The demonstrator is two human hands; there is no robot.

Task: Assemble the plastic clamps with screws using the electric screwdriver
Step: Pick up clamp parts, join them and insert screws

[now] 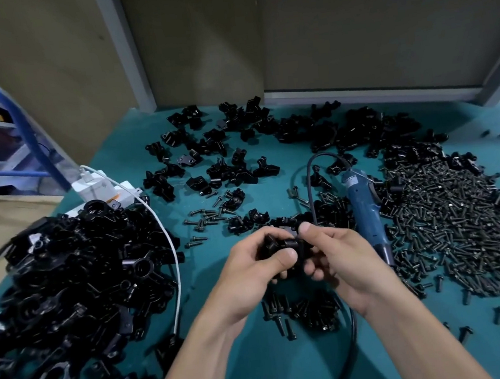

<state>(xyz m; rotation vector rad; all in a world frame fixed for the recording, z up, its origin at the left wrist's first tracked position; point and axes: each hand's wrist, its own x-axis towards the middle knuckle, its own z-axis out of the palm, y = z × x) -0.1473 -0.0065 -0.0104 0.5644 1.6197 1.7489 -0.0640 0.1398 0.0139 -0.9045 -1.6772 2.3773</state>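
Holding one black plastic clamp (282, 247) mid-desk, both grips closed on it: left hand (251, 269), right hand (339, 257). Electric screwdriver (365, 208) lies unused beside the screws (461, 213). Big heap of clamps (75, 275) at left looks assembled; loose clamp parts (226, 148) remain beyond. Screwdriver label unreadable.

No readable text anywhere; label on the electric screwdriver (364, 205) too blurred

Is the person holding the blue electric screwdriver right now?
No, the electric screwdriver lies on the teal table beside the screw pile, while both the left hand and right hand grip a black plastic clamp.
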